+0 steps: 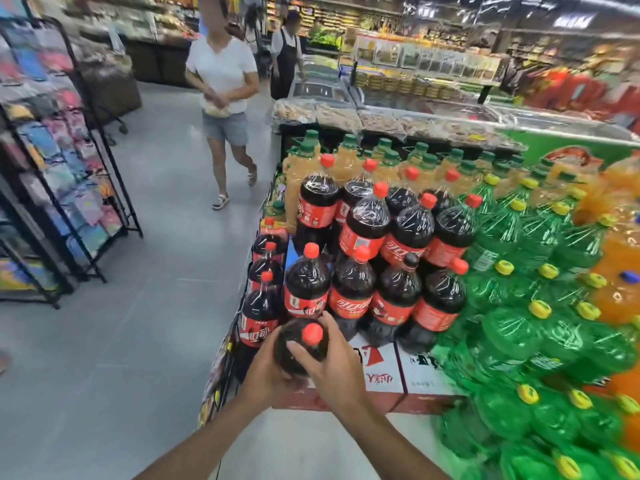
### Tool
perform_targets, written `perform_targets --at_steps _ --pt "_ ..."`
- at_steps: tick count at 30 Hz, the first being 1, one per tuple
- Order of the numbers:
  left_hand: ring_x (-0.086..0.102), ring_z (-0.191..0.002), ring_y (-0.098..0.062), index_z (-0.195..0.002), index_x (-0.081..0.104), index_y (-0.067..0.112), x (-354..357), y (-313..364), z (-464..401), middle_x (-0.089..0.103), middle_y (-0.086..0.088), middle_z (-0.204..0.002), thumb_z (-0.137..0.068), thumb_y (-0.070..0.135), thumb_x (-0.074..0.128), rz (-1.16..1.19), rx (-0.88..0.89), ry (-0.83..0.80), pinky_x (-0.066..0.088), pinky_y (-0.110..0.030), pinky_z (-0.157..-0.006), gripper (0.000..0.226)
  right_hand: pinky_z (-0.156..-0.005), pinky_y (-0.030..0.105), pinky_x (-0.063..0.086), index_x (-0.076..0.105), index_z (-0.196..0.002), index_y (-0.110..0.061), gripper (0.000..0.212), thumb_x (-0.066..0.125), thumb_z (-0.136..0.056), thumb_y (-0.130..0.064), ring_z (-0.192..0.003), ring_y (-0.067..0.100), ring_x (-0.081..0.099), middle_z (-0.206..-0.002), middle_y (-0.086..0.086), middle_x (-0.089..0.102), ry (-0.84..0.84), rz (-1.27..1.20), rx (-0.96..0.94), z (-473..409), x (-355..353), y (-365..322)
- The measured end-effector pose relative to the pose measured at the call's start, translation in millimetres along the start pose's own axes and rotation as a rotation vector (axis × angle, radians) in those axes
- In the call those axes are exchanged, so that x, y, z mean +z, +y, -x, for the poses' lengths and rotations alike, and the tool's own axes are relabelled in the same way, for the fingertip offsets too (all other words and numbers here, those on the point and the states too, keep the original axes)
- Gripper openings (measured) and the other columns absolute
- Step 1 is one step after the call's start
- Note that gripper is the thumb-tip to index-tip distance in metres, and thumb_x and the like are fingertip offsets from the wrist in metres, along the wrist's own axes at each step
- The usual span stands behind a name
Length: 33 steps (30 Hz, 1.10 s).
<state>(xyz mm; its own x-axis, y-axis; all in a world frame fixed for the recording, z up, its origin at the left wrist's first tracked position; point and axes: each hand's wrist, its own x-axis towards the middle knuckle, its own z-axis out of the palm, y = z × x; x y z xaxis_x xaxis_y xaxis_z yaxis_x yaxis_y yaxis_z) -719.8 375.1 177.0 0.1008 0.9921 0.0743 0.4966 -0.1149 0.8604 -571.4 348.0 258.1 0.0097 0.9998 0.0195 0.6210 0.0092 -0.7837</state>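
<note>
A large cola bottle (298, 344) with a red cap is held upright in both hands above the front corner of a drinks display. My left hand (268, 372) cups its left side from below. My right hand (332, 362) wraps its right shoulder, fingers curled over the top near the cap. Stacked cola bottles (363, 265) with red labels stand just behind it in shrink-wrapped packs on white and red cartons (388, 375).
Green soda bottles (540, 306) fill the display to the right, orange ones (620, 271) beyond. Yellow juice jugs (346, 161) stand behind the cola. A person (225, 98) walks toward me in the grey-floored aisle. A black rack of small packets (69, 168) stands on the left.
</note>
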Motion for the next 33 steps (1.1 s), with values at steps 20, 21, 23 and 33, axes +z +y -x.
perform_targets --at_steps 20,21,23,33 --pt "0.06 -0.116 0.0 -0.133 0.042 0.045 -2 -11 -27 0.064 0.015 -0.125 -0.051 0.04 0.098 0.276 -0.078 0.021 0.052 -0.032 -0.1 0.1 -0.114 0.044 0.043 0.035 -0.149 -0.012 0.104 0.054 -0.079 -0.086 -0.133 0.028 0.055 -0.145 0.007 0.057 -0.174 -0.147 0.226 -64 7 -16" --pt "0.059 -0.117 0.001 -0.134 0.041 0.045 -2 -10 -27 0.063 0.016 -0.127 -0.051 0.039 0.098 0.272 -0.076 0.023 0.051 -0.03 -0.1 0.101 -0.114 0.043 0.042 0.034 -0.15 -0.012 0.098 0.056 -0.084 -0.08 -0.134 0.027 0.055 -0.146 0.007 0.057 -0.168 -0.169 0.221 -64 8 -14" --pt "0.059 -0.12 -0.001 -0.137 0.04 0.042 0 -13 -28 0.062 0.016 -0.128 -0.049 0.046 0.098 0.277 -0.077 0.019 0.05 -0.032 -0.101 0.105 -0.116 0.043 0.042 0.03 -0.153 -0.012 0.097 0.056 -0.087 -0.077 -0.135 0.026 0.053 -0.148 0.006 0.055 -0.17 -0.193 0.215 -65 9 -12" --pt "0.06 -0.116 0.002 -0.129 0.045 0.041 -3 -13 -25 0.065 0.01 -0.125 -0.049 0.027 0.1 0.303 -0.1 0.017 0.051 -0.016 -0.095 0.098 -0.111 0.028 0.038 0.021 -0.158 -0.024 0.085 0.059 -0.094 -0.064 -0.141 0.018 0.048 -0.149 -0.006 0.051 -0.227 -0.292 0.19 -54 7 -6"
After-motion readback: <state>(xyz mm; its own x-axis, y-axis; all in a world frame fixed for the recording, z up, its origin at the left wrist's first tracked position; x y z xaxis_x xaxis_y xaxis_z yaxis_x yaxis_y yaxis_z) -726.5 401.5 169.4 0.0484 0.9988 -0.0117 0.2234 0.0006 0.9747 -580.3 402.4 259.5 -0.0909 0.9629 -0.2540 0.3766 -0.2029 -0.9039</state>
